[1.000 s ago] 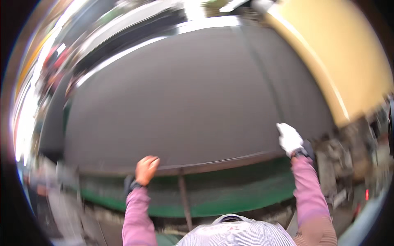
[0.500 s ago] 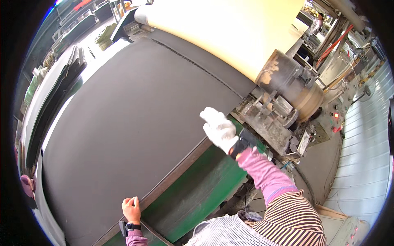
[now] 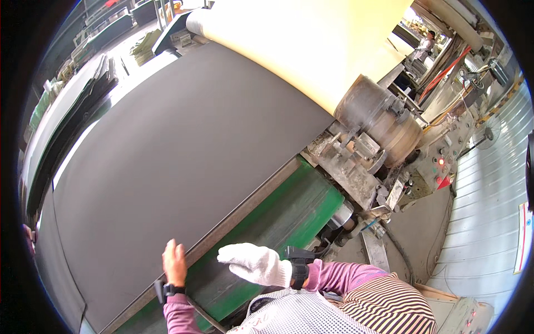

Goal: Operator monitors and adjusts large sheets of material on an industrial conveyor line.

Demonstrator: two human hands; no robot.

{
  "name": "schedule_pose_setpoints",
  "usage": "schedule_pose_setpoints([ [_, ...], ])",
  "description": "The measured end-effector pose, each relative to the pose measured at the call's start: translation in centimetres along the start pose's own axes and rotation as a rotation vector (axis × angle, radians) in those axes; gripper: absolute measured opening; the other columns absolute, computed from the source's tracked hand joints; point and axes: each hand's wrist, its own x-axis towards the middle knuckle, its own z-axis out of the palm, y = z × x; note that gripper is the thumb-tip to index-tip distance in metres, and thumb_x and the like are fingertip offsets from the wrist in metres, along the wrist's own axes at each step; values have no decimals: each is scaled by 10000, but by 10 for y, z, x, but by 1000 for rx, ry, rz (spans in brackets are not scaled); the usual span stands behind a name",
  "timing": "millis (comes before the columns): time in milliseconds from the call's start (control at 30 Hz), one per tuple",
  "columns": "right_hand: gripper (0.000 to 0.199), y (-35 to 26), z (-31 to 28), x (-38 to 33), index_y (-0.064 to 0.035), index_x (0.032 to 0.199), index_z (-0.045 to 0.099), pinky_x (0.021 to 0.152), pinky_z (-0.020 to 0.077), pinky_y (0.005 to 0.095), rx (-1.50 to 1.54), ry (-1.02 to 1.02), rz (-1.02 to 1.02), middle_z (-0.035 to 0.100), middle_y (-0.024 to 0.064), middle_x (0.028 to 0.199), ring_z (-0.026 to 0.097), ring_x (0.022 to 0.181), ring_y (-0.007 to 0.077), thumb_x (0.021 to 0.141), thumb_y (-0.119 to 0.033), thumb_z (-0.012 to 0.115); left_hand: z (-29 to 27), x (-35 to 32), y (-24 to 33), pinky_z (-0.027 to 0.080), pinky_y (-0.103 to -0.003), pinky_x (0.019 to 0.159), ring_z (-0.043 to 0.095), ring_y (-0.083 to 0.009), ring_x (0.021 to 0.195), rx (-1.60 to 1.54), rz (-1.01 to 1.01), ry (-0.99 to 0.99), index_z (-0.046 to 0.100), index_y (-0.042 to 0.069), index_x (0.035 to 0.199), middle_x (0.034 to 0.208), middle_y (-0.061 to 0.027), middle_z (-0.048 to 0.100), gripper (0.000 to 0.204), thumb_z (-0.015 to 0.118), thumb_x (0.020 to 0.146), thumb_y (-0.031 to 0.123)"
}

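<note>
A wide dark grey sheet (image 3: 167,150) lies before me, its near edge along a brown bar (image 3: 245,208). My left hand (image 3: 175,263), bare and with a band on its wrist, is at this edge. Its fingers are stretched out, and I cannot tell whether they touch the sheet. My right hand (image 3: 253,264) wears a white knit glove and is over the green roller-like surface (image 3: 295,206) below the bar. That hand's fingers are extended and lie together, with nothing seen in them.
Beyond the sheet spans a large pale yellow roll (image 3: 289,50), with a worn metal drum end (image 3: 375,114) at its right. A control panel (image 3: 439,161) with a red light stands farther right. Stacked dark sheets (image 3: 83,103) lie at left. A person (image 3: 425,47) is far off.
My right hand has come down and left, from beside the machine toward my left hand. My left fingers, curled before, are now stretched out. The dark line across the sheet is no longer seen.
</note>
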Motion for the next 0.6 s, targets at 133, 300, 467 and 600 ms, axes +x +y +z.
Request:
schedule_pose_setpoints([
  [133, 265, 9, -4, -19, -44, 1127, 634, 867, 523, 313, 133, -24, 235, 661, 114, 1082, 651, 989, 233, 863, -68, 633, -54, -44, -70, 477, -446, 775, 620, -376, 875, 307, -374, 159, 349, -47, 1399, 962, -216, 656, 607, 565, 920, 257],
  [300, 277, -34, 3, 11, -72, 1148, 628, 785, 545, 301, -19, -293, 250, 675, 99, 1050, 662, 934, 223, 874, -116, 628, -42, -53, -68, 457, -400, 779, 562, -286, 807, 149, -114, 137, 252, 48, 1479, 857, -112, 612, 769, 649, 869, 294],
  [467, 291, -134, -3, 71, -68, 1064, 655, 664, 544, 314, -44, -332, -750, 684, 90, 917, 664, 776, 252, 773, -74, 649, -16, -29, -25, 462, -396, 846, 576, -279, 923, -15, -63, -44, 339, 59, 1444, 980, -121, 630, 719, 654, 862, 339],
  [600, 289, -184, -5, 91, -66, 1066, 654, 654, 543, 311, 8, -459, -934, 684, 90, 907, 664, 761, 248, 778, -73, 651, -8, -33, -28, 418, -400, 980, 560, -319, 1092, -100, 183, -109, 427, 54, 1384, 1188, -156, 608, 549, 583, 910, 283],
])
